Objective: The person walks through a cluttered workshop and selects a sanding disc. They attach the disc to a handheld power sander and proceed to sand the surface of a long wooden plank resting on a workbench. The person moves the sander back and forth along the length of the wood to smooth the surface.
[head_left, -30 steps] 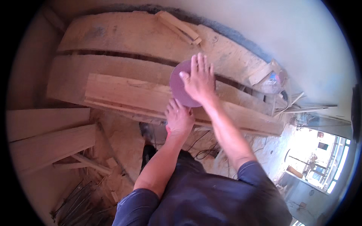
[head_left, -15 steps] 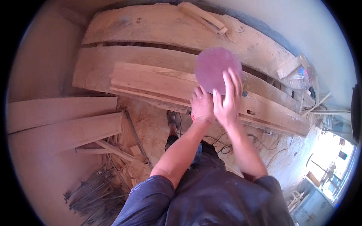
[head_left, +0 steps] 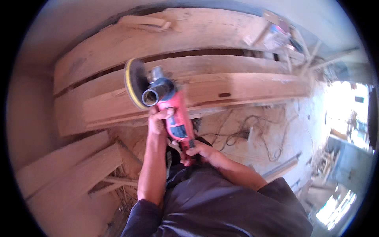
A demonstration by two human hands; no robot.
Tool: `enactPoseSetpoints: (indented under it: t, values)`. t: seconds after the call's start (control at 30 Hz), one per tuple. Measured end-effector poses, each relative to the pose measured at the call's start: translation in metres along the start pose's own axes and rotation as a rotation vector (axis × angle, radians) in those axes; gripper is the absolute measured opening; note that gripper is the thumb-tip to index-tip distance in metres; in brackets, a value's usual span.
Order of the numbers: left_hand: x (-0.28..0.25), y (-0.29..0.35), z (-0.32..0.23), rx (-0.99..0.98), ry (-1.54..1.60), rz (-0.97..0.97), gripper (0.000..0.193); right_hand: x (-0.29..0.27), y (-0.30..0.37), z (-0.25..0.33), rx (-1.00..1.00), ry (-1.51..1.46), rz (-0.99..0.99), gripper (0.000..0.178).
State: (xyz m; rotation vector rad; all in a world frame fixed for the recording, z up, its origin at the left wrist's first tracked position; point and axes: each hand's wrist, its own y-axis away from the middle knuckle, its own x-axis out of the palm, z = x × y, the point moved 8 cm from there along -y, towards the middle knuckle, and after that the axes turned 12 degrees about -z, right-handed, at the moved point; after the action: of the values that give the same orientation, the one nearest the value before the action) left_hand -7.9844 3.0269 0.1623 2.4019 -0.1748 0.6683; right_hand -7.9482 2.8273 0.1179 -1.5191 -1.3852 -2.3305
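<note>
A red and black disc sander (head_left: 179, 114) is held up in front of my body. Its round pad (head_left: 136, 84), dark with a yellow rim, faces left, and a short open tube sticks out by its head. My left hand (head_left: 158, 120) is closed around the front of the body, just below the head. Down at the rear end, close to my shirt, my right hand (head_left: 198, 151) grips the handle. Beyond the sander lies a long wooden beam (head_left: 252, 85) with a small slot in its face.
Wide wooden slabs (head_left: 221, 29) lie behind the beam, with a wood offcut (head_left: 144, 23) on top. More thick boards (head_left: 75, 166) rest at the left. A cable (head_left: 252, 122) loops across the dusty floor. Scraps and a plastic bag (head_left: 276, 37) sit at the far right.
The sander has turned, so its disc no longer faces up at me but points left. My hands have moved from the disc to the body and rear handle. The view has swung rightward.
</note>
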Motion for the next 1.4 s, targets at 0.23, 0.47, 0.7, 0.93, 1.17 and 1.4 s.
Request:
enactPoseSetpoints:
  t: [0.23, 0.47, 0.7, 0.93, 1.17, 1.4]
  values:
    - [0.016, -0.007, 0.016, -0.191, 0.097, 0.134, 0.078, -0.033, 0.016, 0.042, -0.47, 0.937, -0.551, 0.03]
    - [-0.004, -0.016, 0.044, -0.264, 0.247, 0.043, 0.069, -0.027, 0.06, 0.123, -0.488, 1.405, -0.968, 0.03]
    - [-0.046, 0.053, -0.072, 0.724, -1.096, 0.159, 0.051, -0.054, 0.042, 0.033, -0.358, 1.214, -1.145, 0.021]
    - [-0.056, -0.067, -0.097, 0.623, -1.649, 0.318, 0.026, 0.061, -0.025, -0.02, -0.338, 0.475, -1.098, 0.027]
    - [-0.098, -0.062, -0.136, 0.576, -1.666, 0.348, 0.022, 0.09, -0.067, -0.05, -0.351, 0.594, -1.055, 0.015]
    - [-0.254, -0.024, -0.204, 0.31, -1.746, -0.161, 0.022, 0.116, -0.113, -0.04, -0.254, 1.39, -1.031, 0.031]
